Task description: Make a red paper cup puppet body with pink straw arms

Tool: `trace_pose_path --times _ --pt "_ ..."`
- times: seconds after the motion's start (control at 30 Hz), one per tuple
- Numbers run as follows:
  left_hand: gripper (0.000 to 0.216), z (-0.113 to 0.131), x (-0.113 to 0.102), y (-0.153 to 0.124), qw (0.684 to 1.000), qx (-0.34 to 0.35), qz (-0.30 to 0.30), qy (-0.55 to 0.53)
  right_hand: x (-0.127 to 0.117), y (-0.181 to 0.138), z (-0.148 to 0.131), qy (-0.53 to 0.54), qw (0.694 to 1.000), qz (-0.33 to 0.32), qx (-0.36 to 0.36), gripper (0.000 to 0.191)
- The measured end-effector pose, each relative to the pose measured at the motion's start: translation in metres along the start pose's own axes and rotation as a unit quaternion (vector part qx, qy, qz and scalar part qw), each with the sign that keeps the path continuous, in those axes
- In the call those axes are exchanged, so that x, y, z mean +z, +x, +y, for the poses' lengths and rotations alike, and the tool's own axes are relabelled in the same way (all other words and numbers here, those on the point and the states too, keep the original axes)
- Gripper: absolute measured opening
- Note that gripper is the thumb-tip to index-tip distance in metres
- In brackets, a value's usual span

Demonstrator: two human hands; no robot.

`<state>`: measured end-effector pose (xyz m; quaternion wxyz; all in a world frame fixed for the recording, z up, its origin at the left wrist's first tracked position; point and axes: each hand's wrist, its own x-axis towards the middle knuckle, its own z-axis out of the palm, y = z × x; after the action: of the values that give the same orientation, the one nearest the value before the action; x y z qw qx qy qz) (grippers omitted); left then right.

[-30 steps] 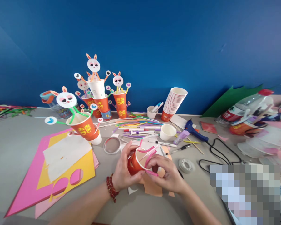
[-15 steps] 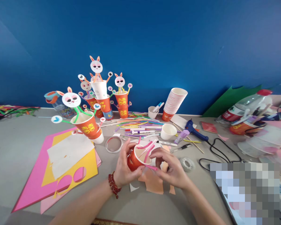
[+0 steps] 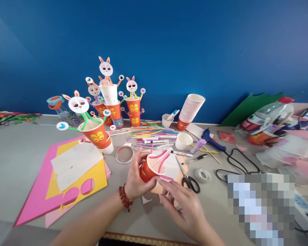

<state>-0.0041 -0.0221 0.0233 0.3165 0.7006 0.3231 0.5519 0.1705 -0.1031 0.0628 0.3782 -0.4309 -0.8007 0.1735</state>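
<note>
My left hand (image 3: 136,179), with a red bead bracelet at the wrist, is wrapped round a red paper cup (image 3: 148,169) held tilted above the table. Pink straws (image 3: 161,160) stick out of the cup's white mouth. My right hand (image 3: 183,205) hovers just below and right of the cup with its fingers stretched out and apart, holding nothing. Its fingertips point at the lowest pink straw. Orange paper scraps (image 3: 159,188) lie under both hands.
Black-handled scissors (image 3: 189,179) and a tape roll (image 3: 202,175) lie right of the cup. Behind are bunny cup figures (image 3: 94,131), loose straws and markers (image 3: 154,138), a cup stack (image 3: 191,111), a blue glue gun (image 3: 212,140) and foam sheets (image 3: 66,177) at left.
My right hand has let go of the pink straw at the cup's rim and drawn back toward me, fingers spread. The scissors it covered now show. The left hand keeps the cup.
</note>
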Motion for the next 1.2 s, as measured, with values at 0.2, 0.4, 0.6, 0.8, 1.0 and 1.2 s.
trace_pose_path --times 0.2,0.4,0.6,0.8,1.0,1.2 --pt "0.094 0.002 0.0 0.002 0.999 0.03 0.008 0.033 -0.002 0.002 0.001 -0.017 0.999 0.023 -0.03 0.025" --pt "0.095 0.003 0.0 0.003 0.999 0.021 0.004 0.032 -0.003 -0.003 0.0 -0.006 0.998 0.057 -0.008 0.019" --pt "0.095 0.001 0.001 0.001 1.0 0.012 0.005 0.02 0.005 -0.001 0.004 -0.035 0.999 0.026 -0.028 0.044" --pt "0.094 0.002 0.001 0.0 0.999 0.014 -0.001 0.029 0.004 -0.003 0.003 -0.033 0.998 0.032 -0.041 0.044" --pt "0.094 0.001 0.001 0.0 1.0 -0.005 0.008 0.016 0.013 -0.005 0.004 -0.074 0.996 0.032 -0.032 0.051" --pt "0.097 -0.001 0.0 0.0 1.0 -0.004 0.004 0.02 0.017 -0.007 0.005 -0.086 0.995 0.041 -0.034 0.049"
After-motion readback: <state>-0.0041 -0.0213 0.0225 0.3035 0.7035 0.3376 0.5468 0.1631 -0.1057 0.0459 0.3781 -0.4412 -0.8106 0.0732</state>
